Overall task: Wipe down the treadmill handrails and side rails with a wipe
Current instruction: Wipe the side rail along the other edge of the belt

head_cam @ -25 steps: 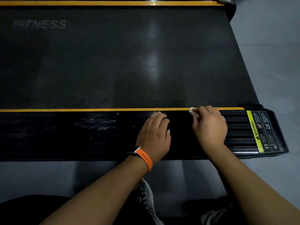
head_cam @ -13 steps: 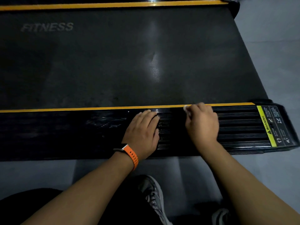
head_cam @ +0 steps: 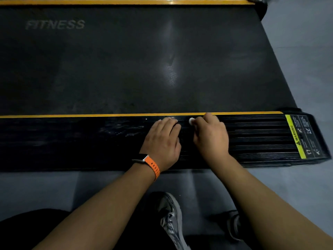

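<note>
The near side rail (head_cam: pixel 261 139) of the treadmill is a black ribbed strip that runs from left to right across the view. The right hand (head_cam: pixel 210 139) lies on this rail near its inner edge, with the fingers curled tightly around a small white wipe (head_cam: pixel 191 121). Only a little piece of the wipe shows at the fingertips, and it touches the rail just beside the orange stripe (head_cam: pixel 90 116). The left hand (head_cam: pixel 163 141) rests flat on the same rail, just beside the right hand, with its fingers nearly straight and holding nothing. On the left wrist there is a watch with an orange strap (head_cam: pixel 153 167). At the right end of the rail sits a yellow warning label (head_cam: pixel 295 137). Beyond the stripe lies the dark belt (head_cam: pixel 126 65), which carries the pale word FITNESS (head_cam: pixel 55 24) at its far left. Below the rail, on the grey floor (head_cam: pixel 45 188), 2 shoes are visible: a silver shoe (head_cam: pixel 171 219) between the forearms and a darker shoe (head_cam: pixel 234 224) partly hidden under the right forearm.
</note>
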{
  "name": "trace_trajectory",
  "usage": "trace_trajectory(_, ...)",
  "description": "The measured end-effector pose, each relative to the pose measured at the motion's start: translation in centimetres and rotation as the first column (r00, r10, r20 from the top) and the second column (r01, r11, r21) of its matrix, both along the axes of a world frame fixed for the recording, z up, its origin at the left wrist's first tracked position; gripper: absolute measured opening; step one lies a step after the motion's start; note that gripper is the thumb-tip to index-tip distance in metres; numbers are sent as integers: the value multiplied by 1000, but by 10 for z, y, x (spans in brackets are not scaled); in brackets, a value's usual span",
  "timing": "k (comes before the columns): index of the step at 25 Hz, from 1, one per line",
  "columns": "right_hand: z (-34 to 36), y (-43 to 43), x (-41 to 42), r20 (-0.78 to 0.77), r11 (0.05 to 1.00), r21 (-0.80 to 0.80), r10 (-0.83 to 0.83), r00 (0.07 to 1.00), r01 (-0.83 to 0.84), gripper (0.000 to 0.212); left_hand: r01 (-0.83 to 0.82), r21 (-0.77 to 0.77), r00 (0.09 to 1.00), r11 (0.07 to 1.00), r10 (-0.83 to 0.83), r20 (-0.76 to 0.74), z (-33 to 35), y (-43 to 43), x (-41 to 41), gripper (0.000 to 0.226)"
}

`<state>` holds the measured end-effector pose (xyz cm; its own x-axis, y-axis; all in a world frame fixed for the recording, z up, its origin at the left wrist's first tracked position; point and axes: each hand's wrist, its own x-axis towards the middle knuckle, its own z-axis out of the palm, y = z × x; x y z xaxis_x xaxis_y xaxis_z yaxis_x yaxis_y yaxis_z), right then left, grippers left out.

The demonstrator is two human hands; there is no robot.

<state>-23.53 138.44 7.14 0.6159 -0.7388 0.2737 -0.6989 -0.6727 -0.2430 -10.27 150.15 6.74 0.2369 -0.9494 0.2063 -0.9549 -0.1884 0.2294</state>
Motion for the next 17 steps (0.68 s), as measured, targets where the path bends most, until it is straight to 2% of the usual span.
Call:
trace_trajectory(2, 3, -18, -16, -54, 999, -27, -19, 998, 18, 6, 3, 6, 1000, 1000, -3, 2, 0, 1, -1, 43)
trace_trajectory(5, 6, -34, -42, 2, 968, 27, -250, 968, 250, 9, -1, 8, 1000, 1000, 1, 2, 0, 0, 0, 40)
trace_trajectory(7, 5, -15, -26, 14, 984, 64, -170, 985, 169, 14, 3, 2, 1000, 1000, -3, 3, 0, -1, 1, 40)
trace_trajectory(9, 4, 10, -10, -28, 1000, 16, 11, 1000, -10, 13, 5, 3, 1000, 1000, -5, 4, 0, 0, 0, 41)
trace_trajectory(10, 4, 8, -12, -46, 999, -13, 47, 998, -48, 9, 6, 6, 1000, 1000, -6, 4, 0, 0, 0, 42)
trace_trajectory(11, 6, -1, -20, -62, 999, -19, 26, 998, -27, 6, 7, 9, 1000, 1000, -7, 1, 1, 0, 0, 41)
trace_trajectory(14, 8, -25, -50, -19, 975, 27, -218, 976, 219, 7, 3, 21, 1000, 1000, -2, -7, 3, -1, 0, 38)
trace_trajectory(15, 8, -21, -49, -8, 969, 54, -239, 971, 239, 9, 2, 22, 1000, 1000, -2, -6, 3, -1, 0, 38)
trace_trajectory(17, 7, 1, -27, 6, 993, 53, -108, 994, 107, 11, 7, 17, 1000, 1000, -7, -7, 4, -2, 0, 39)
